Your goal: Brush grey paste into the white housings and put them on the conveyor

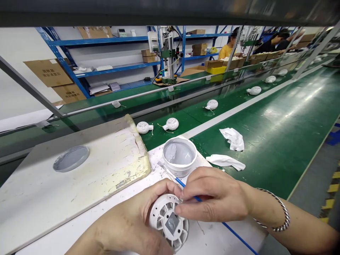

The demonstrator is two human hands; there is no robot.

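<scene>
Left hand (127,216) is cradling a round white vented housing (159,216) over the white bench top (212,235), fingers curling around its rim. Right hand (215,194) is pinching a long blue-handled brush (236,237) just above the housing's grey paste patch (172,223). Open paste tub (180,156) is sitting just beyond both hands; white rags (232,148) are lying on the green conveyor belt (265,166) to the right.

right hand (215,194): grey paste tub (180,156) ahead | room over green belt (265,170) rightward (white cloths (232,139) there)
</scene>
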